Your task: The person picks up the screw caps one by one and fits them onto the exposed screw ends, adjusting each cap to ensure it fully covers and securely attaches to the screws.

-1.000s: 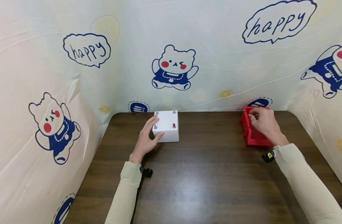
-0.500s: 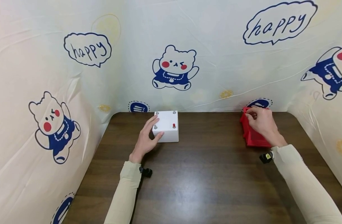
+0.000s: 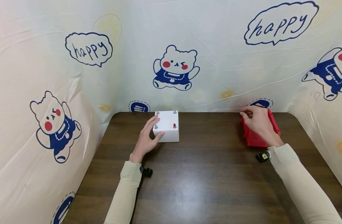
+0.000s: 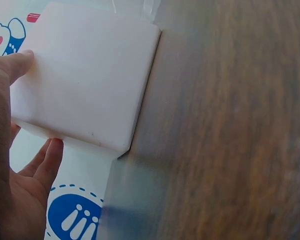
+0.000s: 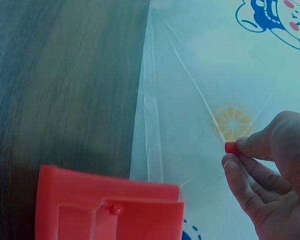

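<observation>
A white box (image 3: 171,136) stands near the table's back edge, with a metal post at each top corner. A small red cap (image 3: 174,125) sits on the front right post; the other posts show bare metal. My left hand (image 3: 145,139) grips the box's left side, thumb on its front face and fingers along the left and top edge. Between thumb and index finger my right hand (image 3: 257,120) pinches a small red cylindrical cap (image 5: 231,147), clearly seen in the right wrist view. That hand is above the left rim of a red bin (image 3: 256,141).
The red bin's wall (image 5: 115,180) also fills the lower left of the right wrist view, a small red piece (image 5: 115,208) inside it. A dark wooden table (image 3: 199,174) lies beneath. A printed cloth (image 3: 215,46) hangs behind and at both sides.
My right hand has risen out of the red bin and moved left, carrying the small red cap to the bin's left rim. The left hand and the white box stay put.
</observation>
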Demonstrator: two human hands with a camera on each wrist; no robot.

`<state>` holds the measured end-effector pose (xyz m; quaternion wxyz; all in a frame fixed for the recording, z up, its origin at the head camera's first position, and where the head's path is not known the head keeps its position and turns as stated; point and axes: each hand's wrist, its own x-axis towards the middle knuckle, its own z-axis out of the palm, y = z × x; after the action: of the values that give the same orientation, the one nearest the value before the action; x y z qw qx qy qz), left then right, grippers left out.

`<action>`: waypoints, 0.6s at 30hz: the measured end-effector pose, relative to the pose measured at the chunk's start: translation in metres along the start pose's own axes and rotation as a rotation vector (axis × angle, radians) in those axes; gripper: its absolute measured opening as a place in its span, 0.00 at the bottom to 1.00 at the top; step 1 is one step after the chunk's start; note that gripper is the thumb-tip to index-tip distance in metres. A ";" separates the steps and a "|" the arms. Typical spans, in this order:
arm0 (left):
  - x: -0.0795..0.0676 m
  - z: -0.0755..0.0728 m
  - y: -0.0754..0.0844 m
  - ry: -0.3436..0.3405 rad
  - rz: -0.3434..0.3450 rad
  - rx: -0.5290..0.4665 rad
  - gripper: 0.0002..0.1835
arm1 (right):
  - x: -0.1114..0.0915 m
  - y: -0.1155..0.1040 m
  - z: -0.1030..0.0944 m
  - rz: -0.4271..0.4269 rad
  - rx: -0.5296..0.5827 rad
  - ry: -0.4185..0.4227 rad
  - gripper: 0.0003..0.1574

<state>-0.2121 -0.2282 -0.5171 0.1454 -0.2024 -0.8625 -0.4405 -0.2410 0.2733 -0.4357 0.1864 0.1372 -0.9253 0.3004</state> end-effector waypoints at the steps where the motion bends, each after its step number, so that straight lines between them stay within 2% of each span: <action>1: 0.000 0.000 0.000 0.001 0.001 -0.001 0.35 | 0.000 -0.001 0.000 -0.008 0.005 0.002 0.09; 8: -0.001 0.000 0.000 -0.012 -0.022 0.002 0.36 | 0.000 -0.009 0.003 -0.008 0.030 -0.004 0.10; 18: -0.001 0.000 -0.002 -0.009 -0.018 0.001 0.35 | 0.004 -0.020 0.008 0.012 0.036 -0.029 0.13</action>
<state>-0.2122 -0.2297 -0.5184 0.1376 -0.1967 -0.8651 -0.4404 -0.2393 0.2524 -0.4295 0.1685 0.1391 -0.9233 0.3160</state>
